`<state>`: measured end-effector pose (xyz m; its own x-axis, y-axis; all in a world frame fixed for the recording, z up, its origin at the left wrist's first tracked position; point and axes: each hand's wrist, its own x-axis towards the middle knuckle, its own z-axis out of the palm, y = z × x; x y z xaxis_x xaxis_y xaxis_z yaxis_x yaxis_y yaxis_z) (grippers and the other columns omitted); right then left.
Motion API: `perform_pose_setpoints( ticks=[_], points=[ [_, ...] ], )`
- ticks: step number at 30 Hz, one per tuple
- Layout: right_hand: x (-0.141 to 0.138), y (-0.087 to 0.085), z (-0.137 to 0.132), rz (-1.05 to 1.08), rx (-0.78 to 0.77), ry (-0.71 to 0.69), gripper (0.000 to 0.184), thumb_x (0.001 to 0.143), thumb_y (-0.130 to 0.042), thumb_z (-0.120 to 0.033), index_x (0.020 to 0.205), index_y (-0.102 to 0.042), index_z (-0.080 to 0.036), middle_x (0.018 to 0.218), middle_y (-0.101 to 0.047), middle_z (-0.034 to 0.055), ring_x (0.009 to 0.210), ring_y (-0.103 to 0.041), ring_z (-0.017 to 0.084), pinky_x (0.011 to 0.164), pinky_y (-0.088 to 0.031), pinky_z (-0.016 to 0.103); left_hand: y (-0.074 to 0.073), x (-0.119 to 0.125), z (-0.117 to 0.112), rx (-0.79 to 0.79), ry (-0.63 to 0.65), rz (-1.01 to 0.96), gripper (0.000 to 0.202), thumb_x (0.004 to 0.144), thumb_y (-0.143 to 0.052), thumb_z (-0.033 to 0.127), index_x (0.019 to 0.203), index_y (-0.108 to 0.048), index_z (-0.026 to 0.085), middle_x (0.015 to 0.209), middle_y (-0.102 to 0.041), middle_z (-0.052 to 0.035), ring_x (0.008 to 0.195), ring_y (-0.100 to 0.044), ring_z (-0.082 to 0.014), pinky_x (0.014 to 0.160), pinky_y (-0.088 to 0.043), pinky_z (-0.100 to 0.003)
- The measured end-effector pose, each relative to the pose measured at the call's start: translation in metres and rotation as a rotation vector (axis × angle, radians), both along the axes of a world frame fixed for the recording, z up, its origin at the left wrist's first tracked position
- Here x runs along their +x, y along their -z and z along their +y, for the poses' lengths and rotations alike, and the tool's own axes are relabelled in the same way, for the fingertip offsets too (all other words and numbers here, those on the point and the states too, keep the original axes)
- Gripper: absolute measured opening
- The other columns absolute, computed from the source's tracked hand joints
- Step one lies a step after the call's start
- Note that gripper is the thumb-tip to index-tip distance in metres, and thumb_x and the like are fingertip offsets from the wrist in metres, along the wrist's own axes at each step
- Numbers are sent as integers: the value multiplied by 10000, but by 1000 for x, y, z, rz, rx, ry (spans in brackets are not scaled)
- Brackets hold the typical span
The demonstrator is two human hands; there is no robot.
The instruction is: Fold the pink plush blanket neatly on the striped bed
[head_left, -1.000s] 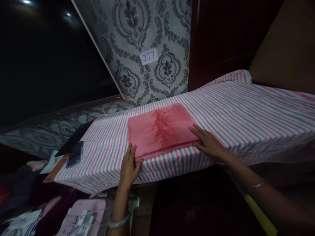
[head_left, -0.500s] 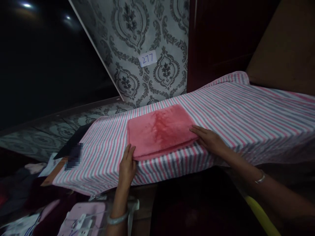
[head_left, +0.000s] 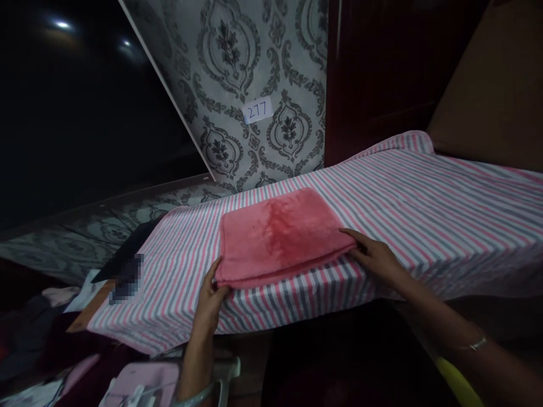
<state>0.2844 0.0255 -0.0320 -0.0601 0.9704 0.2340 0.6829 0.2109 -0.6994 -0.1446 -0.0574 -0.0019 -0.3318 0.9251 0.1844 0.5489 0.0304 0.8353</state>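
A folded pink towel point(head_left: 280, 237) lies flat on a striped tablecloth point(head_left: 394, 198). Its fuzzy top has a darker, ruffled patch near the middle, and layered edges show along the front. My left hand point(head_left: 210, 299) pinches the near left corner, thumb along the front edge and fingers at the left side. At the near right corner, my right hand point(head_left: 375, 257) grips the towel between thumb and fingers, the thumb partly tucked below the edge. The towel's underside is hidden.
Behind stands a patterned wall with a paper label point(head_left: 258, 109) reading 277. A large dark screen point(head_left: 93, 113) leans in at left. Piled clothes point(head_left: 38, 333) and a pink item point(head_left: 146, 376) sit low at left. A brown panel point(head_left: 496, 96) rises at right.
My right hand has shifted right and my left hand slightly left, each now pinching a near corner. The towel's front edge looks pulled wider and a little nearer to me.
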Motion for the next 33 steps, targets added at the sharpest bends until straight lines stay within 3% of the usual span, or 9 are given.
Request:
perform_pose_setpoints(
  ticks=[4,9,13,19,23,26,29,31,33],
  points=[
    [-4,-3,-1,514,-183,-119,688,810,-645,-454,1456,-517,-256,780,-669,7,715,-649,206,731,-580,352,-20,8,2,-98,-13,-765,821,685,-731,275,1470,-490,254,1204,-712,-73,940,-712,-211,762,-596,-319],
    [-16,-20,-3,1076,-477,-76,739,796,-729,-473,1464,-442,-343,1016,-687,23,841,-688,203,778,-625,380,-40,19,19,-104,-231,-944,634,822,-727,219,1422,-521,223,1146,-735,-87,919,-721,-179,792,-579,-277],
    [-28,-32,8,1097,-536,-38,781,799,-743,-490,1490,-411,-345,1244,-674,67,914,-697,237,667,-618,349,-46,23,34,-122,-260,-940,649,862,-692,171,1469,-466,193,1170,-729,-106,955,-727,-177,886,-572,-288],
    [-45,-42,37,1019,-321,-90,741,654,-782,-326,1362,-581,-244,1133,-733,41,922,-690,237,722,-570,306,-55,23,39,-127,-210,-943,760,820,-658,65,1524,-382,147,962,-760,-92,765,-729,-162,777,-592,-276],
    [-45,-81,70,967,-167,-88,618,601,-742,-238,1215,-679,-216,1090,-739,30,958,-666,230,813,-548,306,-79,28,45,27,-150,-938,747,772,-655,33,1481,-456,158,761,-714,-11,596,-654,-104,633,-545,-184],
    [-33,-118,96,932,-18,-139,540,594,-712,-201,1134,-717,-206,1097,-735,16,1043,-644,226,947,-508,314,-96,43,42,174,-75,-894,761,762,-715,113,1478,-473,198,796,-700,3,641,-656,-95,685,-546,-178],
    [-7,-129,109,900,87,-187,522,615,-726,-216,1137,-722,-206,1138,-726,14,1112,-624,223,1008,-478,316,-85,72,22,235,-26,-857,857,756,-800,281,1520,-414,309,1051,-714,-36,896,-711,-152,863,-557,-251],
    [14,-112,107,897,70,-148,512,616,-735,-214,1128,-725,-202,1124,-731,20,1084,-638,216,976,-501,305,-59,96,3,176,2,-890,947,751,-824,362,1555,-324,388,1286,-655,-62,1111,-680,-205,953,-535,-299],
    [32,-82,100,898,-76,-39,472,602,-733,-185,1073,-733,-191,995,-750,26,936,-674,204,861,-551,295,-27,117,-15,80,8,-974,1057,729,-846,394,1585,-227,411,1432,-573,-85,1242,-621,-249,980,-530,-337]
  ],
)
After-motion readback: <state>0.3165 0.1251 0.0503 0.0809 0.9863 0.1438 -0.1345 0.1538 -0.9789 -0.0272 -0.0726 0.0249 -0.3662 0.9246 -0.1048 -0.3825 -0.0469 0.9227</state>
